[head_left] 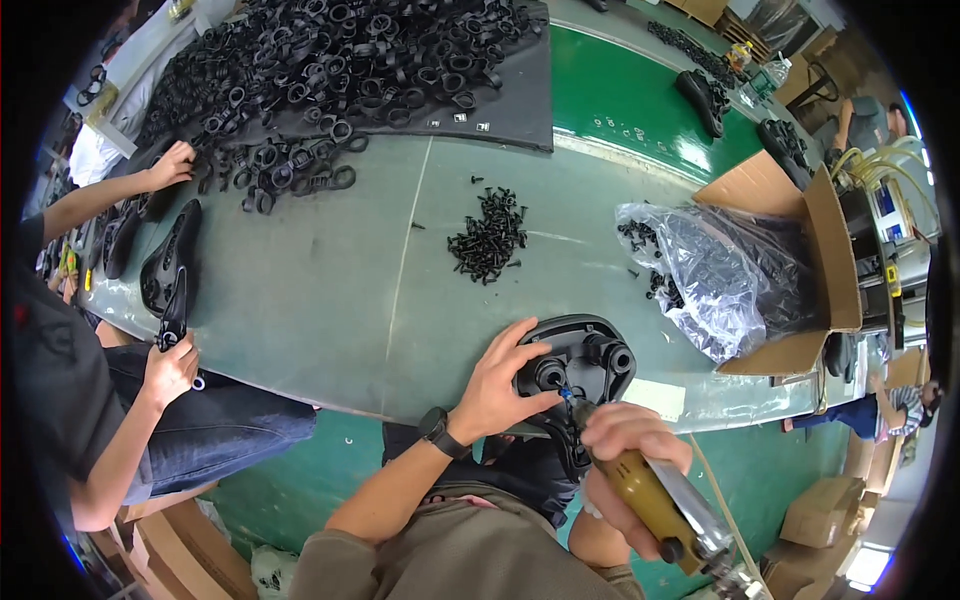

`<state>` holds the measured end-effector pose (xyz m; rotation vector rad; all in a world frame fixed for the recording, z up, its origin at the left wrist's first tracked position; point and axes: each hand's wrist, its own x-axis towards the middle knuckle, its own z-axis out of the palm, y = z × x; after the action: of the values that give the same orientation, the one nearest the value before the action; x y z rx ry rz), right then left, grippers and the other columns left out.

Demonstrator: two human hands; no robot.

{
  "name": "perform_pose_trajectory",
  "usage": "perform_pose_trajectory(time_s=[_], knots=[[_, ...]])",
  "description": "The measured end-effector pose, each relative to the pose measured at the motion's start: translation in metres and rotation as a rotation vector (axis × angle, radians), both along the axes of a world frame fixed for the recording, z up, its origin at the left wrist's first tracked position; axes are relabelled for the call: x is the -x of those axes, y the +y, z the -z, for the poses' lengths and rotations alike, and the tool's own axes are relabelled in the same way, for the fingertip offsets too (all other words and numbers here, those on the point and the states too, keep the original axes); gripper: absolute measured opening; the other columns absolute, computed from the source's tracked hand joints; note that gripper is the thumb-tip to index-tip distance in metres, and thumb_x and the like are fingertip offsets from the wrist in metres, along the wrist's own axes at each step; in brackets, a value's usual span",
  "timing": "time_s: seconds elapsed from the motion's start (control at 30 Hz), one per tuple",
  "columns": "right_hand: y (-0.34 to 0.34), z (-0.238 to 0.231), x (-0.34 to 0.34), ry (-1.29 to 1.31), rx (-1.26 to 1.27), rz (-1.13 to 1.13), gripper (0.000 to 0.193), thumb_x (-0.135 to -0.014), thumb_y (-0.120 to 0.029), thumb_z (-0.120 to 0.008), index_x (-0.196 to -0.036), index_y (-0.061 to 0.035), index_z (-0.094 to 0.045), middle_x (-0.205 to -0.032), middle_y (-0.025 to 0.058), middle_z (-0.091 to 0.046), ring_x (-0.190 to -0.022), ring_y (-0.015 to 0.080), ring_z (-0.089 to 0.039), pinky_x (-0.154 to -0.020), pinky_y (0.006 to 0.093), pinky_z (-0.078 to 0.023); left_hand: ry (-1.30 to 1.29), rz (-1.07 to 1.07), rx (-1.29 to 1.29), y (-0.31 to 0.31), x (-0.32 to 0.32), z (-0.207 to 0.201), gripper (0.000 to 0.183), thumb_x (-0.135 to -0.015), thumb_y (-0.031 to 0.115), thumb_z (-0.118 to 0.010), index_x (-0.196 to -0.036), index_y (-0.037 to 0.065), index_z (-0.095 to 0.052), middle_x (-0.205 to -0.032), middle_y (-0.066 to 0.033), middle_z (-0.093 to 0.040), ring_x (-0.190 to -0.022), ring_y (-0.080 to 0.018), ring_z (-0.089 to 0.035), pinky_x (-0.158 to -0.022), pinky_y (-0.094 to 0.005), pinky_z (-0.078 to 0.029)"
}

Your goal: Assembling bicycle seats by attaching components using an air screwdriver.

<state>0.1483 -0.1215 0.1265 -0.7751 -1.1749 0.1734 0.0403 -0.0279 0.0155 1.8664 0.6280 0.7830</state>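
A black bicycle saddle (592,338) lies underside up at the table's near edge, its narrow nose toward my body. My left hand (495,385) grips its left side, fingers over the rim and thumb near a round socket. In my right hand (632,450) is an olive-yellow air screwdriver (648,492), tilted down. Its blue-collared bit (567,393) reaches to the left round socket; whether a screw sits on the tip I cannot tell. Beyond the saddle lies a loose pile of black screws (488,240).
A co-worker at the left holds a black tool (174,310) beside another saddle (168,255). Black ring clamps (340,70) heap up at the far left. To the right stands a cardboard box (838,250) with a clear plastic bag (705,290). Farther back runs a green belt (620,85).
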Motion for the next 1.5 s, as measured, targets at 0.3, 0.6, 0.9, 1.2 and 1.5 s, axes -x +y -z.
perform_pose_trajectory(time_s=[0.3,0.6,0.9,1.2,1.5], knots=[[0.024,0.045,-0.004,-0.077,0.161,-0.003,0.089,-0.073,-0.078,-0.053,-0.114,0.0005,-0.047,-0.079,0.013,-0.058,-0.068,0.0263,-0.058,-0.065,0.0399,-0.05,-0.067,-0.053,0.015,-0.003,-0.004,0.009,0.054,-0.065,0.018,-0.08,-0.114,0.006,-0.059,-0.138,-0.0181,-0.043,-0.128,-0.0383,-0.04,-0.104,-0.0447,-0.037],[0.008,0.01,0.005,0.016,0.155,0.016,0.08,-0.077,-0.073,-0.054,-0.112,-0.0017,-0.05,-0.078,0.0115,-0.06,-0.065,0.0261,-0.06,-0.062,0.0389,-0.051,0.033,-0.073,0.0,0.035,0.023,0.002,0.051,-0.07,0.023,-0.077,-0.115,0.005,-0.061,-0.129,-0.0149,-0.051,-0.122,-0.0343,-0.045,-0.101,-0.0428,-0.039],[-0.022,-0.019,0.001,0.191,0.006,-0.049,0.086,-0.075,-0.081,-0.046,-0.114,-0.0037,-0.047,-0.073,0.0106,-0.059,-0.058,0.0254,-0.061,-0.053,0.0383,-0.052,0.613,0.02,-0.669,0.11,0.012,-0.007,0.012,-0.081,0.011,-0.063,-0.091,0.004,-0.061,-0.112,-0.0072,-0.056,-0.112,-0.0289,-0.047,-0.094,-0.0393,-0.039],[-0.029,-0.021,-0.002,0.317,-0.079,0.048,0.083,-0.079,-0.079,-0.043,-0.116,-0.005,-0.046,-0.074,0.0111,-0.059,-0.06,0.0261,-0.061,-0.055,0.039,-0.052,-0.334,0.195,0.774,-0.046,0.017,-0.063,0.027,-0.093,0.014,-0.061,-0.114,-0.001,-0.059,-0.098,-0.0108,-0.066,-0.084,-0.0147,-0.065,-0.068,-0.0263,-0.053],[-0.043,-0.013,-0.005,0.633,-0.098,0.048,0.091,-0.076,-0.085,-0.034,-0.121,-0.0069,-0.046,-0.073,0.0111,-0.056,-0.062,0.0279,-0.057,-0.058,0.0425,-0.049,-0.352,0.186,0.782,-0.054,0.013,-0.058,0.02,-0.092,0.005,-0.059,-0.109,-0.004,-0.064,-0.094,-0.0114,-0.069,-0.085,-0.0158,-0.066,-0.078,-0.0273,-0.054]])
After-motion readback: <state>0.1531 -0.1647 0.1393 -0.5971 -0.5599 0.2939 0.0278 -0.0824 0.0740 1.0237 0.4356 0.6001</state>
